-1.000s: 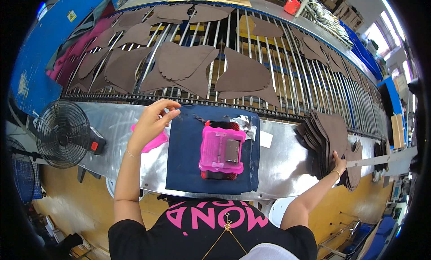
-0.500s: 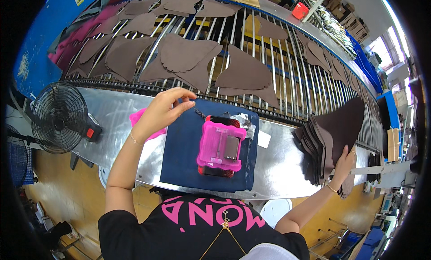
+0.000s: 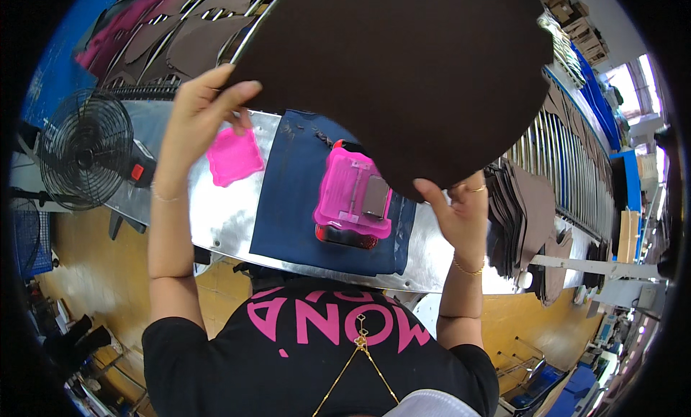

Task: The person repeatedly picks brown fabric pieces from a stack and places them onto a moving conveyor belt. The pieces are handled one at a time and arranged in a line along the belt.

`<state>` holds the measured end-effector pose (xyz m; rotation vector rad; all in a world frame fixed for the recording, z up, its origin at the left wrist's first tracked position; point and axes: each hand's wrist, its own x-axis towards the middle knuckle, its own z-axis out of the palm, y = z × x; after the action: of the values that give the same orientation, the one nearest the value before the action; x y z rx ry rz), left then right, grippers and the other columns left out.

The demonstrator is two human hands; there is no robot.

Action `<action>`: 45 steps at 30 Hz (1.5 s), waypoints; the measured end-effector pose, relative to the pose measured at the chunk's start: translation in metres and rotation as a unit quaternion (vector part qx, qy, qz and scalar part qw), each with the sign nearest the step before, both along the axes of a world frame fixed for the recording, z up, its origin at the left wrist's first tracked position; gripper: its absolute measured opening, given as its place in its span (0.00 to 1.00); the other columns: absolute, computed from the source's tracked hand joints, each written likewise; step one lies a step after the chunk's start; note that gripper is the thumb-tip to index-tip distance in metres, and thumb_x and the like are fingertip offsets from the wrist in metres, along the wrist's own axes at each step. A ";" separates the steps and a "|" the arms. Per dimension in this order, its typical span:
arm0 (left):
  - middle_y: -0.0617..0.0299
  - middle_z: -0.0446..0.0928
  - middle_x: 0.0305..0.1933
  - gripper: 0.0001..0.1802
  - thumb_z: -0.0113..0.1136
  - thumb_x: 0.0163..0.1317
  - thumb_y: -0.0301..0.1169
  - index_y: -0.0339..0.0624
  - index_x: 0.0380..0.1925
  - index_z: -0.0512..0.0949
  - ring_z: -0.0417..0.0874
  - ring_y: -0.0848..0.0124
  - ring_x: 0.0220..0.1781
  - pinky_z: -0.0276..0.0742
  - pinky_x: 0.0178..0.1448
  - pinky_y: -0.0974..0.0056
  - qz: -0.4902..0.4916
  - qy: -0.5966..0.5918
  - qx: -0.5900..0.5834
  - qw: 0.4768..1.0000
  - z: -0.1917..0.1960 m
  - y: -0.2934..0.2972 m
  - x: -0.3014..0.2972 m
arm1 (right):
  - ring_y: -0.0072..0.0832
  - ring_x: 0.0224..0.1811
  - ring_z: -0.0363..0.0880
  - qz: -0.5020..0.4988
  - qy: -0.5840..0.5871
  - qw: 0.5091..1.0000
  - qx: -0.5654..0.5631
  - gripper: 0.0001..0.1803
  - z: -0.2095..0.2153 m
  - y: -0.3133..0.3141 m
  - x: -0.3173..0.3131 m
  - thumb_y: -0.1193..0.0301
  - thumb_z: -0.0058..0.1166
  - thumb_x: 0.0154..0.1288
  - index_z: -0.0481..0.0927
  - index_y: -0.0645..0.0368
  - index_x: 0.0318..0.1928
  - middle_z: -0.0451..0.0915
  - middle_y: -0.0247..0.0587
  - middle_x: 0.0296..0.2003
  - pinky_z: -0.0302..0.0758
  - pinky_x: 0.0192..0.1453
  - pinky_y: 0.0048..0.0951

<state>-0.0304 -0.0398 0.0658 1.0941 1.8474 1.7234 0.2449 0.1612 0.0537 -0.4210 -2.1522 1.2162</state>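
Both hands hold up one large dark brown leather piece (image 3: 403,71) close to the camera, so it hides much of the bench behind it. My left hand (image 3: 198,111) grips its left edge. My right hand (image 3: 461,212) pinches its lower right edge. Under the piece lies a dark blue mat (image 3: 302,215) on the shiny metal bench (image 3: 223,215). A pink plastic mould block (image 3: 353,194) sits on the mat. A small pink pad (image 3: 234,156) lies on the metal just left of the mat.
A stack of brown leather pieces (image 3: 522,215) stands at the bench's right end. A roller conveyor (image 3: 576,165) carrying more brown pieces runs behind. A black fan (image 3: 86,147) stands at the left. Yellow floor (image 3: 93,273) lies below.
My right hand lifted a brown piece off the right stack and brought it up in front of the camera. My left hand rose from the mat and took the piece's left edge.
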 end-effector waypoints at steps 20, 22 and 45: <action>0.58 0.75 0.24 0.05 0.61 0.56 0.23 0.32 0.31 0.79 0.79 0.68 0.22 0.73 0.28 0.68 -0.095 0.202 -0.131 0.966 -0.025 0.008 0.043 | 0.19 0.36 0.79 -0.091 -0.115 0.981 0.124 0.09 -0.079 0.016 0.080 0.81 0.65 0.52 0.84 0.64 0.36 0.84 0.33 0.32 0.74 0.43 0.21; 0.57 0.75 0.25 0.06 0.63 0.54 0.23 0.34 0.33 0.80 0.78 0.65 0.25 0.72 0.29 0.66 -0.130 0.278 -0.085 0.948 -0.031 0.025 0.052 | 0.22 0.37 0.79 -0.152 -0.098 0.983 0.021 0.07 -0.101 0.018 0.110 0.79 0.64 0.55 0.84 0.64 0.36 0.83 0.36 0.33 0.73 0.43 0.23; 0.65 0.68 0.37 0.20 0.64 0.59 0.30 0.44 0.52 0.75 0.65 0.82 0.26 0.65 0.31 0.76 0.192 -0.024 0.053 0.980 -0.074 -0.009 -0.027 | 0.26 0.44 0.77 0.074 -0.050 0.949 -0.303 0.24 0.000 0.181 -0.189 0.79 0.44 0.69 0.60 0.69 0.64 0.72 0.45 0.51 0.78 0.46 0.27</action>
<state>-0.0573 -0.0483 -0.0084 0.7576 2.0591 2.0608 0.0554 0.3417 0.0541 -0.5910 -1.8765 1.9837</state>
